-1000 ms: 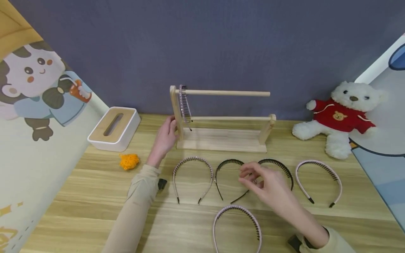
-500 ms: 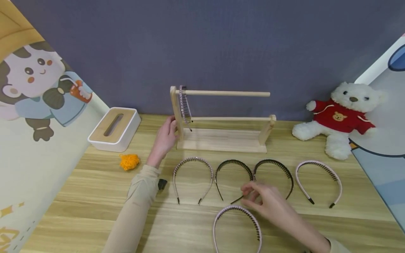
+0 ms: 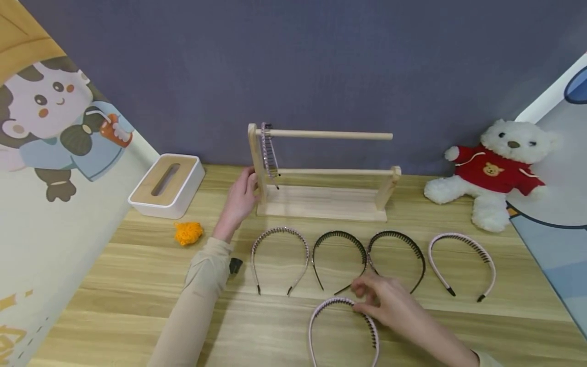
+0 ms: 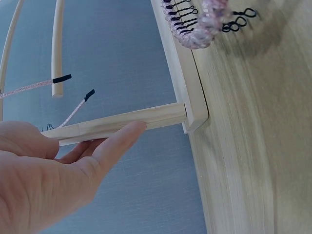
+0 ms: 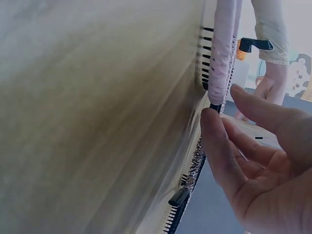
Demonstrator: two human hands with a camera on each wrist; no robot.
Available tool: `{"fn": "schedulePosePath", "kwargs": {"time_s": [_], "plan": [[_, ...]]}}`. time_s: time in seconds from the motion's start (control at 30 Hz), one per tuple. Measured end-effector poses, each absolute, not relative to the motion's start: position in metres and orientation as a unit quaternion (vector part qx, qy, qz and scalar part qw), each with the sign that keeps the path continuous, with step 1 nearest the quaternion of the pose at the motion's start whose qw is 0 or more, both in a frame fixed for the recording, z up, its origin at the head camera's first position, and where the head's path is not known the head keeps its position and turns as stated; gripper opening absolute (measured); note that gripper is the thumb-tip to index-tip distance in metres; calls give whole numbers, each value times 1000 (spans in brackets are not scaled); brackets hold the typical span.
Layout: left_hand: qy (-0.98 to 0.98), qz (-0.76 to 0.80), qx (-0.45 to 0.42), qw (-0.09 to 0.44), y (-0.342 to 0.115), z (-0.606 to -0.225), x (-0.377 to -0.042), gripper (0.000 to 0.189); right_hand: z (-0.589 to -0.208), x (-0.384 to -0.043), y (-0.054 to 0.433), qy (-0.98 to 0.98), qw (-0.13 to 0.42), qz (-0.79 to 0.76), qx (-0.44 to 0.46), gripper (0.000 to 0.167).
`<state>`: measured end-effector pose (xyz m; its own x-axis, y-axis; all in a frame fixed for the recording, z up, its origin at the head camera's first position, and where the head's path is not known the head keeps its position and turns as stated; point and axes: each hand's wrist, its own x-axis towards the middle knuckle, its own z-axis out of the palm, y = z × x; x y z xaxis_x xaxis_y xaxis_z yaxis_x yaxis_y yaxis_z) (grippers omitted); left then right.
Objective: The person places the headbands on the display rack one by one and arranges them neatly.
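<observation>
My left hand [image 3: 241, 196] grips the left upright of a wooden headband stand [image 3: 321, 202]. In the left wrist view, its fingers [image 4: 119, 144] lie along the post. A beaded pink headband [image 3: 267, 150] hangs at the left end of the stand's rods. At the front, my right hand [image 3: 385, 302] reaches the top right of a pale pink toothed headband [image 3: 314, 317] on the table. The thumb and forefinger stand on either side of that band in the right wrist view [image 5: 222, 63], without a plain pinch. Two black headbands [image 3: 337, 235] [image 3: 395, 235] lie just behind it.
Another beaded headband [image 3: 279, 230] lies left of the black ones, a pink one [image 3: 458, 236] to the right. A tissue box [image 3: 185, 189] and an orange yarn bundle [image 3: 188, 233] are at the left. A white teddy bear [image 3: 492, 171] in red sits back right.
My right hand has come down and toward the front, from over the black headbands to the front pink headband. The left hand stays on the stand's upright.
</observation>
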<state>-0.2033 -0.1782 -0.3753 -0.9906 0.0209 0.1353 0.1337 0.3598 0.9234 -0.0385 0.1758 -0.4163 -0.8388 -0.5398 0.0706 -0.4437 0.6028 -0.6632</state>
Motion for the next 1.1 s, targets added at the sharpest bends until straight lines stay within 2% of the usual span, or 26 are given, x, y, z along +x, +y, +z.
{"fn": "schedulePosePath", "kwargs": {"time_s": [0.63,1.1], "plan": [[-813,-577,-60,50,-179,-379,-204,45,-423,-38,177,895,97,-338,-276,25],[-819,-569,-55,50,-178,-376,-204,45,-420,-41,179,889,84,-334,-300,15]]}}
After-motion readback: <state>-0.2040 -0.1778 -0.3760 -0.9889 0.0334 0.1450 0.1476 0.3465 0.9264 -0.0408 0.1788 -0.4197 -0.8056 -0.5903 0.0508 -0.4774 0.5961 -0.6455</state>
